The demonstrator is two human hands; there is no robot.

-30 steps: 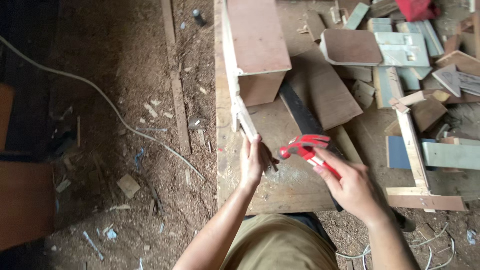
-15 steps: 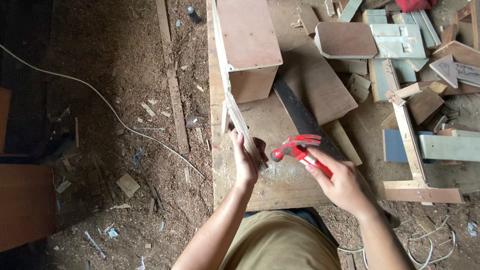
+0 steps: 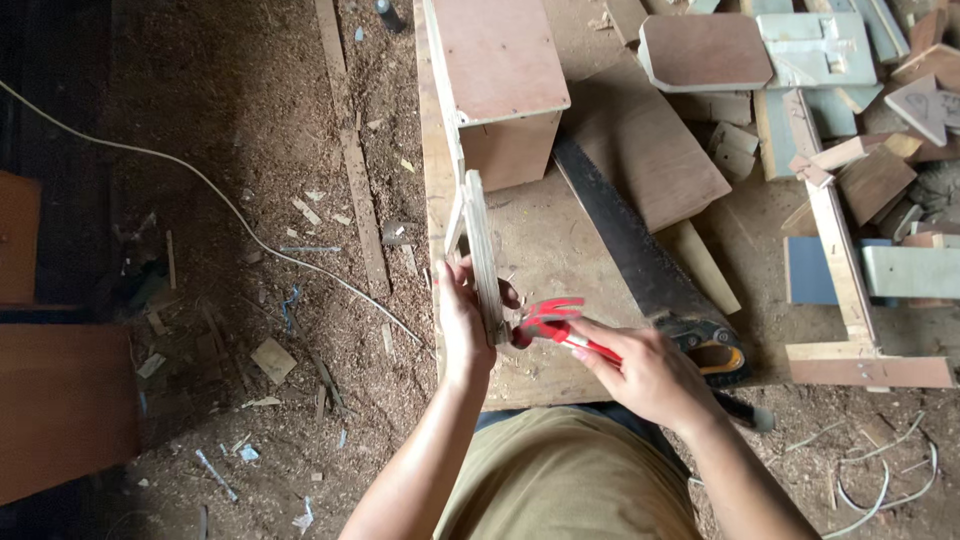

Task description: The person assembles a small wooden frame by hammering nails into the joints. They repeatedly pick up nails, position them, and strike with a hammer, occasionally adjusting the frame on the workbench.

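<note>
My left hand [image 3: 462, 322] pinches the plywood strip [image 3: 482, 255] on edge; right hand [image 3: 650, 375] grips the red hammer [image 3: 553, 322]. Its head sits right beside my left fingers, so a glancing hit could smash them or tip the strip.

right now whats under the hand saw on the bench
The hand saw lies flat on the workbench, its blade crossing a plywood board. Its handle end is partly hidden behind the right hand.
</note>
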